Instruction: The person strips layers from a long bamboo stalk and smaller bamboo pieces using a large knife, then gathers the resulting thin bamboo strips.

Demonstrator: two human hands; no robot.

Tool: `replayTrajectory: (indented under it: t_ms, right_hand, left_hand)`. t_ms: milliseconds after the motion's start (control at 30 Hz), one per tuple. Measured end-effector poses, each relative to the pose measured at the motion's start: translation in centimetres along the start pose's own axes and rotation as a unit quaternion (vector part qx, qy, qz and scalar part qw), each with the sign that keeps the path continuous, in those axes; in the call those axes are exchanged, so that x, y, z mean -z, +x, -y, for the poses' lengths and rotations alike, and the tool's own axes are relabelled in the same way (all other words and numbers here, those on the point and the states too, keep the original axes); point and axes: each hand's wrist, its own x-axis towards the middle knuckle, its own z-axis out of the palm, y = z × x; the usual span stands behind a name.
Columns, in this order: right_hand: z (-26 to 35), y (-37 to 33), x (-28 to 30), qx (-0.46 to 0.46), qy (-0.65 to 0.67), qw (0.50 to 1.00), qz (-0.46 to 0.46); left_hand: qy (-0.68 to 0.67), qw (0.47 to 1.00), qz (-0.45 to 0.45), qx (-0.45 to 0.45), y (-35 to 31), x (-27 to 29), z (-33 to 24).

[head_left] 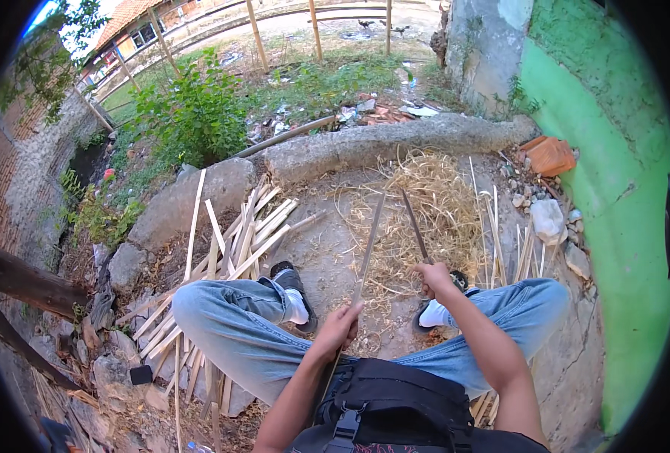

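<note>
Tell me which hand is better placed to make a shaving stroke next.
The right hand, probably: it grips the dark blade, while the left hand holds the long strip.

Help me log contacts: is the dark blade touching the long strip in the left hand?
Apart. The head view shows curly shavings plainly visible between the dark blade and the long strip.
</note>
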Motion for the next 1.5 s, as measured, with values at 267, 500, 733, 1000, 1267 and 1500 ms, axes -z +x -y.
replayTrajectory:
  t_ms: [267,500,733,1000,1267,1500]
  right_hand:
    - [0.0,-2.6,-1.9,0.101,0.146,0.983,0.055]
    - [0.9,-4.5,-2.3,0.207,0.273,0.927,0.155]
    - [4.7,-0.8,2.8,0.271,0.327,0.905,-0.007]
    - [4.3,-1.4,3.7,0.310,-0.015,0.942,-0.129]
    - [-0.1,-9.0,-2.5,0.353,-0.350,0.864,0.079]
    - [-2.7,-7.6,-3.8,0.394,-0.421,0.809,0.114]
  left_hand:
    - [0.161,0.986,-0.003,-0.043,1.6,-0.9,1.9]
    - [0.230,0.970,0.037,-0.064,1.2,-3.6,0.8]
    - [0.361,0.922,0.054,-0.129,-4.0,-2.4,-1.8]
    - [0.277,0.959,0.016,-0.054,-1.6,-0.7,1.0]
    - [0.275,0.958,-0.064,-0.050,-0.3,0.1,2.7]
    - [0.326,0.940,-0.090,-0.039,-0.7,-0.3,2.2]
